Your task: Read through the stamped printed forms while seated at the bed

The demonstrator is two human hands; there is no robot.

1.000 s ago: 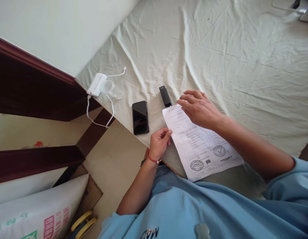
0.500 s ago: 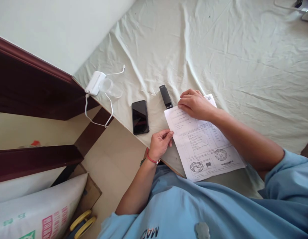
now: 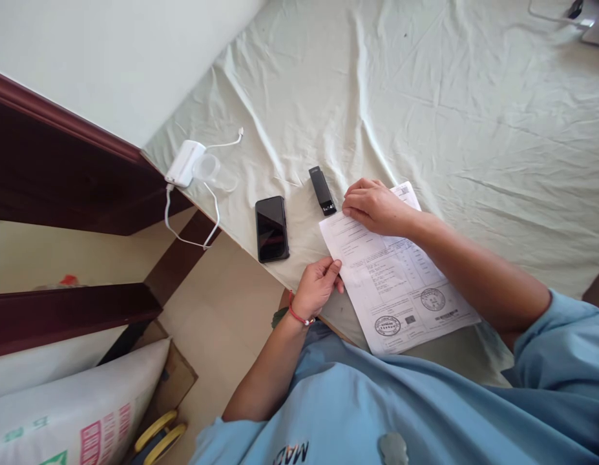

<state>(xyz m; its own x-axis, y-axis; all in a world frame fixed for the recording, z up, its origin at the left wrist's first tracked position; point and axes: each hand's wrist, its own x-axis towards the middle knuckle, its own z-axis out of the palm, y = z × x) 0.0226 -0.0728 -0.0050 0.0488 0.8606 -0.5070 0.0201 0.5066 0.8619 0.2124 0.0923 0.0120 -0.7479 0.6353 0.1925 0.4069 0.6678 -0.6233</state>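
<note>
A sheaf of printed papers (image 3: 400, 290) with round and oval stamps lies at the near edge of the cloth-covered table. My left hand (image 3: 319, 284) pinches the left edge of the papers between thumb and fingers. On the top edge rests my right hand (image 3: 377, 206), its fingers bent together over the paper; the fingertips grip that edge. Just beyond the top left corner of the papers is a black stapler (image 3: 322, 191), touched by neither hand. A black phone (image 3: 272, 229) lies left of the stapler, screen up.
A white adapter (image 3: 185, 163) with a looped cable and a clear plastic cup (image 3: 207, 168) sit at the table's left corner. Dark red wooden furniture (image 3: 61, 155) stands at left, above a printed white sack (image 3: 86, 400). Part of a device (image 3: 597, 32) shows at top right.
The lower part of the papers has shifted slightly right, and my left hand has moved a little right and down with them. My right hand has slid slightly left. More of the stapler's near end shows.
</note>
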